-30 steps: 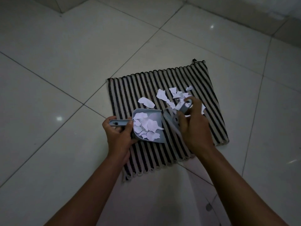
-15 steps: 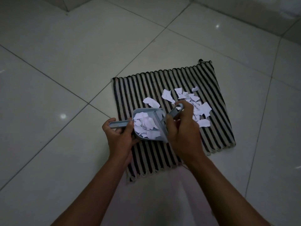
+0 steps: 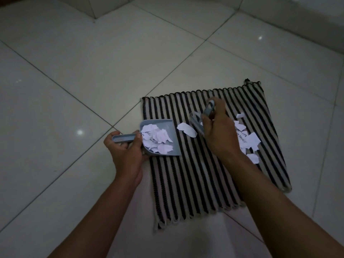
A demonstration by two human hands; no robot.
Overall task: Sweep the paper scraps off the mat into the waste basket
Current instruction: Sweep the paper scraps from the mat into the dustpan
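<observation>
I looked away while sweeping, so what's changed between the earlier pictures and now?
The right hand swung the brush away from the dustpan, rightward across the mat, past a loose scrap. The left hand still grips the handle; the pan's scraps stay inside.

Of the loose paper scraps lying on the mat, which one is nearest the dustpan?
The lone scrap just right of the dustpan, between it and the brush; the other scraps lie beyond the right hand.
</observation>
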